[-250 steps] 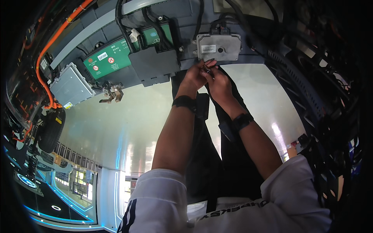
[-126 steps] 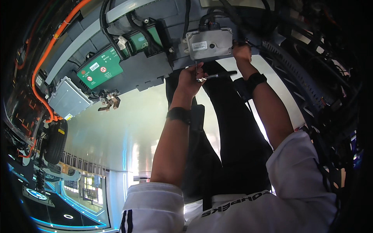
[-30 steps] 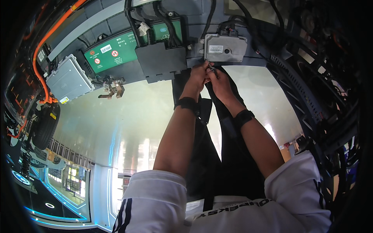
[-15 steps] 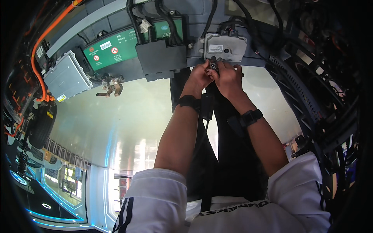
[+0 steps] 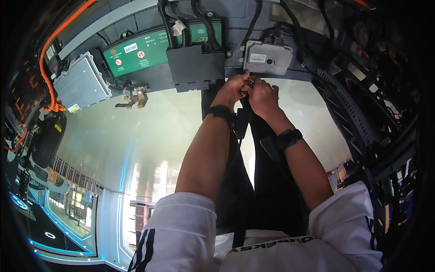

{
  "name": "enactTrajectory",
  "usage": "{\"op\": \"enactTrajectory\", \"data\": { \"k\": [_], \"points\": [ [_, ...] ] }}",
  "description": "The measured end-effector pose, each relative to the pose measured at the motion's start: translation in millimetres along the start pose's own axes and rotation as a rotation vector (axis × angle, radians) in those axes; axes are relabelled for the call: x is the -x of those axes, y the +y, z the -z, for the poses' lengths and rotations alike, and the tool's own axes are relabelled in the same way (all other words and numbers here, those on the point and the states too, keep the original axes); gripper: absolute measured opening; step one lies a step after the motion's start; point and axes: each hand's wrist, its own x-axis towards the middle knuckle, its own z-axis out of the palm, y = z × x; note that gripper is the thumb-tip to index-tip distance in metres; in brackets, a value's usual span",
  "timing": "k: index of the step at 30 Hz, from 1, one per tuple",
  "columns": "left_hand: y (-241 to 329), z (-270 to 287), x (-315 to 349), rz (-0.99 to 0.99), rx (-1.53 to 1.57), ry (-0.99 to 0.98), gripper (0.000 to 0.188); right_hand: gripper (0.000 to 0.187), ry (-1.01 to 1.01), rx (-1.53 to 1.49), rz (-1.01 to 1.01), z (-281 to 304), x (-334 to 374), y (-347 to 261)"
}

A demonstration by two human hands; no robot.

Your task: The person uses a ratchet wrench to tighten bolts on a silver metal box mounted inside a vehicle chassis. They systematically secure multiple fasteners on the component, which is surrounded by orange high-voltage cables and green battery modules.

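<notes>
My left hand [image 5: 230, 93] and my right hand [image 5: 263, 97] meet in front of me with fingertips pinched together. Between them is a small shiny metal piece [image 5: 251, 83], mostly covered by the fingers, so its kind cannot be made out. Just beyond the fingertips, a silver-grey control unit [image 5: 277, 65] with a white label and black plugs is mounted on the grey frame. To the left of my hands sits a black cover box [image 5: 197, 68] with thick black cables running into it.
Left of the cover box is a green labelled battery [image 5: 158, 53]. Farther left are a copper-coloured bracket [image 5: 136, 96], a silver finned box [image 5: 82, 84], an orange cable [image 5: 43, 68] and a tyre [image 5: 49, 143]. Dark perforated framework [image 5: 349, 109] lines the right side. Below is a pale shiny floor [image 5: 158, 136].
The mounted parts have shifted slightly rightward in view. My fingertips, which overlapped the control unit's lower edge, now sit a little below it, still pinched around the small metal piece.
</notes>
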Motion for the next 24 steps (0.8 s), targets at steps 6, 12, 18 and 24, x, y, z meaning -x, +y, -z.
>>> {"op": "enactTrajectory", "data": {
  "k": [6,12,18,24],
  "points": [
    [1.5,-15.9,8.0,-0.016,-0.058,0.138,0.026,0.038,-0.088,-0.136,-0.110,-0.7,-3.3,6.0],
    [3.4,-11.9,8.4,0.013,-0.062,0.080,0.029,0.030,-0.061,0.126,-0.086,6.7,-2.6,-8.9],
    [6.4,-23.1,6.7,0.004,-0.161,0.213,0.026,0.035,-0.339,-0.044,-0.208,21.5,-13.7,-3.3],
    [3.9,-21.3,-2.1,-0.070,-0.195,0.208,0.032,0.051,-0.126,-0.405,-0.354,-20.8,-3.8,4.5]
  ]
}}
